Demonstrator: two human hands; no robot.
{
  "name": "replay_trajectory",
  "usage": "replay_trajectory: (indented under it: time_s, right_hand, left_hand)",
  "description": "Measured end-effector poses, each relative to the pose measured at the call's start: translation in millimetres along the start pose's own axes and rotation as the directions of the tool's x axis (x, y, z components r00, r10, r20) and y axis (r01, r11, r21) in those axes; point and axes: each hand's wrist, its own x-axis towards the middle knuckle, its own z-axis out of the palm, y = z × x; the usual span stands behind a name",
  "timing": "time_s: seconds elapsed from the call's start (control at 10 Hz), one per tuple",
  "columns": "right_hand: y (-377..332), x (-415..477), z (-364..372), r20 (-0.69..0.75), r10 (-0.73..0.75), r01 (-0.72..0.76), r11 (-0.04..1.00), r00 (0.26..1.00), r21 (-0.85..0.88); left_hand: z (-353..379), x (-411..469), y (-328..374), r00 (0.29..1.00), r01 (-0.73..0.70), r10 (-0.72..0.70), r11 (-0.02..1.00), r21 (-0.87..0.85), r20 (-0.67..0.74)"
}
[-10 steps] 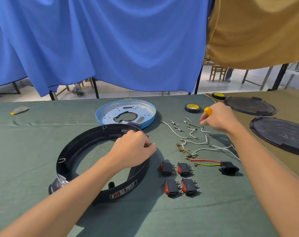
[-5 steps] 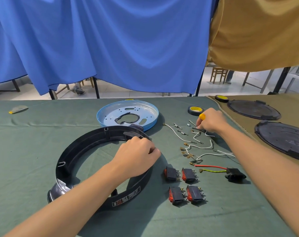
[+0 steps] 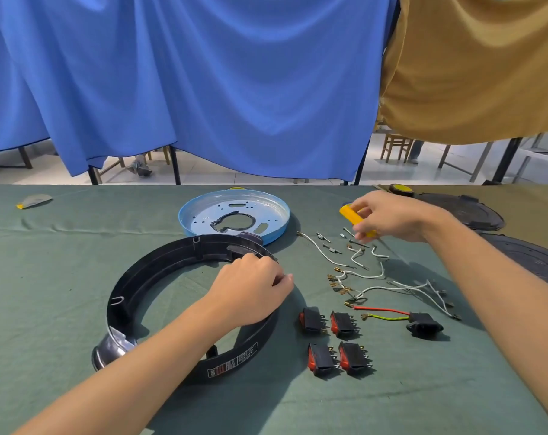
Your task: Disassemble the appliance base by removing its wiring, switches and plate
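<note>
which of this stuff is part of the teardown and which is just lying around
Job: black plastic ring base, held by the left hand; blue round metal plate; four black rocker switches; loose white wires; black power socket; yellow-handled screwdriver in the right hand.
Lying about: two black round lids; black tape roll with yellow core; grey and yellow scrap at far left.

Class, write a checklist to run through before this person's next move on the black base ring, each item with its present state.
1. Blue plate off the black base ring: ok.
2. Four rocker switches out: ok.
3. Wires lying loose beside the ring: ok.
4. Left hand grips the ring's rim: ok.
5. Right hand holds the yellow-handled screwdriver: ok.
6. Nothing left fastened inside the ring: cannot tell.
</note>
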Motion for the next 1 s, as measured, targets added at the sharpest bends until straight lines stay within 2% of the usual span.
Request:
replay_trajectory:
  time_s: [0.1,0.2,0.3,0.4,0.5,0.7,0.9,1.0]
  right_hand:
    - [-19,-13,23,0.065,-0.019,0.01,0.991,0.998,0.133]
    - [-29,-4,58,-0.01,0.082,-0.079,0.982,0.997,0.169]
    - [-32,10,86,-0.132,0.166,-0.151,0.982,0.977,0.112]
    - [-32,23,102,-0.273,0.141,-0.178,0.978,0.952,-0.113]
    - [-31,29,115,-0.315,0.087,-0.163,0.961,0.945,-0.223]
    - [-26,29,130,-0.304,-0.018,-0.108,0.913,0.953,-0.392]
    - [-27,19,130,-0.307,-0.022,-0.111,0.906,0.951,-0.409]
    - [-25,2,118,-0.388,-0.105,-0.058,0.921,0.916,-0.386]
  left_hand:
    - [-5,-1,2,0.999,0.009,-0.009,1.0,0.0,0.038]
    - [-11,-5,3,0.996,0.021,-0.022,1.0,0.012,0.088]
    - [-16,-15,3,0.993,0.037,-0.039,0.999,0.018,0.114]
    - [-18,-26,3,0.995,0.03,-0.031,1.0,0.009,0.094]
    - [-16,-33,4,0.998,0.01,-0.01,1.0,-0.008,0.055]
    - [-10,-40,6,0.998,-0.061,0.061,0.998,-0.007,0.0]
    - [-11,-40,4,0.995,-0.091,0.093,0.995,0.05,-0.032]
    - [-10,-42,4,0.997,-0.062,0.062,0.998,0.013,-0.038]
